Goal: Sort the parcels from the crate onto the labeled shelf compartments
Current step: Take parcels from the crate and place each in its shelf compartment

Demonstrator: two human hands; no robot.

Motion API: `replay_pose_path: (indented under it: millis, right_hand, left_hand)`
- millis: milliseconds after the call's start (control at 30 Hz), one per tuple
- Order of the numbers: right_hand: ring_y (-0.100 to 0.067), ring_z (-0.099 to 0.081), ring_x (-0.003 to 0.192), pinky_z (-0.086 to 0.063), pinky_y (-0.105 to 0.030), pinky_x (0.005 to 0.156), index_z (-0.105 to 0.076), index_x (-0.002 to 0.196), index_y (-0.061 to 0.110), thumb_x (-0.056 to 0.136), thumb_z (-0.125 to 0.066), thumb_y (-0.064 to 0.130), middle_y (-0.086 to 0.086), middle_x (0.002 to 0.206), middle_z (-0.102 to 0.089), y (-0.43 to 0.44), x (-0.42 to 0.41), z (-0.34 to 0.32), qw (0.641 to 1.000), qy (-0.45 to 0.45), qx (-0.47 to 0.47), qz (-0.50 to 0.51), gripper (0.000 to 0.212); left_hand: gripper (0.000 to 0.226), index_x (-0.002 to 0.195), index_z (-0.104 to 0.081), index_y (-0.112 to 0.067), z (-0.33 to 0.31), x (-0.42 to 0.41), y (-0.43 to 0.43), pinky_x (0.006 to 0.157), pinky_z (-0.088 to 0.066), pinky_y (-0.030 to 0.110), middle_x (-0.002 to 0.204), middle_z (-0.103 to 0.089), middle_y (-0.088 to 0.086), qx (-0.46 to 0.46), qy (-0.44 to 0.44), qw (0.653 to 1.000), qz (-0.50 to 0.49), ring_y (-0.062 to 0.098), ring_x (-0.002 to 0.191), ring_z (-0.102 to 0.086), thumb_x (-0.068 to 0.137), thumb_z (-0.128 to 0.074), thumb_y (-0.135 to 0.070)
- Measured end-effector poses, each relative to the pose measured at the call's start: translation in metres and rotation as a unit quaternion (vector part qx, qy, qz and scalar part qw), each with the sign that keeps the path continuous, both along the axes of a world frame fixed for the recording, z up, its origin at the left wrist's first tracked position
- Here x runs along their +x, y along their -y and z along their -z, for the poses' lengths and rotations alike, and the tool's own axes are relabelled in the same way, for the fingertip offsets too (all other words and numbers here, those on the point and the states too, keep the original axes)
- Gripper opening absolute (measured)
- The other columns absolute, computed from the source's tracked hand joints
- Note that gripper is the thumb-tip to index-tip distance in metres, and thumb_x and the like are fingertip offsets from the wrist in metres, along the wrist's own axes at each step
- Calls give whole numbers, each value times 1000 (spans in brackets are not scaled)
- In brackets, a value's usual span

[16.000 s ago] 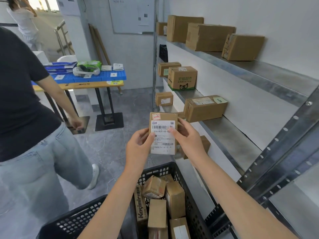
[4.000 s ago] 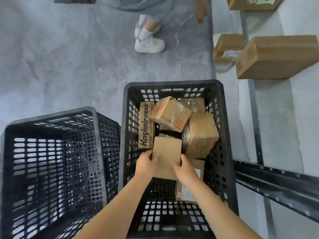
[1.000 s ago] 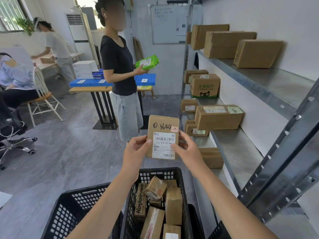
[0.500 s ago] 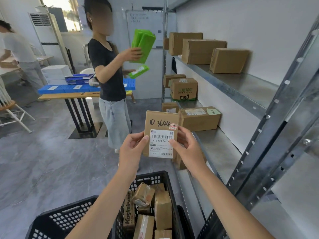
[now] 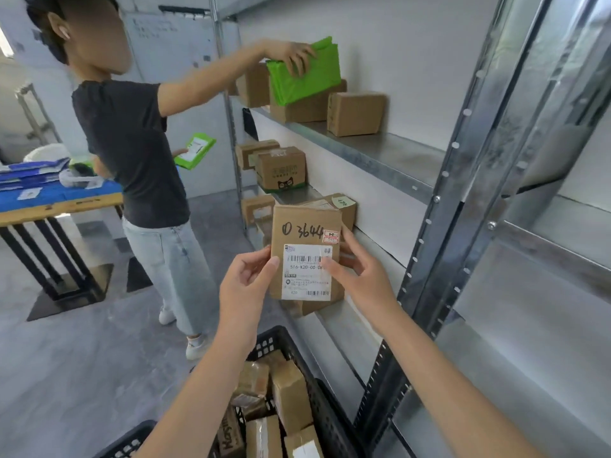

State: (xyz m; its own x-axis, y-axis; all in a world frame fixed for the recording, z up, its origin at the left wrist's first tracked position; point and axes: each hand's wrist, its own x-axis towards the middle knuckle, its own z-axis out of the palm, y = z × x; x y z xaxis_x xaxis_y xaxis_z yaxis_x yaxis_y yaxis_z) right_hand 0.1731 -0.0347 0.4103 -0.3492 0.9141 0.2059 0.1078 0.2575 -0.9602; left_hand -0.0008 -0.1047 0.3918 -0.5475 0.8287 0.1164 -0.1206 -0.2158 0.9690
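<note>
- While I hold the parcel (image 5: 305, 259) up before me, its label faces me so the code can be read. It hangs above the crate (image 5: 330, 414), beside the shelf (image 5: 396, 150).
- Left hand (image 5: 246, 282): thumb and curled fingers pinch the left edge.
- Right hand (image 5: 362, 276): thumb on the label, fingers behind, clamped on the right edge.
- The two-sided grip likely keeps it flat for reading.
- Another person (image 5: 132, 143) reaches a green packet (image 5: 304, 74) to the top tier, so I should mind that arm.

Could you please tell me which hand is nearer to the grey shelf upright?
Right. The right hand grips the parcel at its right edge, on the side facing the upright; the left hand grips the opposite edge, farther away.
</note>
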Motion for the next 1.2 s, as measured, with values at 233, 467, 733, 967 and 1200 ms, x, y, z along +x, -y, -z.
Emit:
replay_pose_path:
  millis: [233,467,733,967,1200]
  right_hand:
    - [1,-56,119,-52,-16,89,-34,150,43,93,-67,27,16,132,-60,30,40,-14,990,21,24,134,68]
    - [4,-62,111,-54,-12,80,-55,139,27,93,-68,19,16,123,-67,63,85,-43,971,6,57,232,49]
    - [10,-60,110,-53,-14,86,-53,140,24,91,-70,14,21,121,-65,97,137,-99,951,-11,142,274,53]
    - [4,-56,119,-54,-31,98,-49,143,25,90,-71,15,12,134,-59,118,208,-134,913,5,211,348,58]
    - [2,-56,121,-52,-34,102,-50,140,24,90,-71,12,11,129,-63,147,293,-121,873,2,217,437,55]
  left_hand:
    - [35,126,-64,-22,-11,36,-17,99,-52,37,118,-71,-7,4,-1,994,110,9,112,-66,91,-68,-20]
    - [33,125,-64,-28,-37,84,-9,100,-52,37,119,-71,-12,44,-6,984,175,4,110,-65,93,-66,-21]
    - [33,125,-63,-23,-91,144,-5,88,-54,24,117,-71,-11,151,-21,962,225,5,110,-66,92,-66,-19]
    - [30,122,-62,-15,-134,223,-11,76,-54,15,111,-73,-10,214,-21,929,301,2,102,-68,93,-65,-12]
    - [31,124,-61,-10,-130,320,-4,71,-53,11,100,-74,-20,217,-11,895,389,-4,98,-68,93,-63,-7]
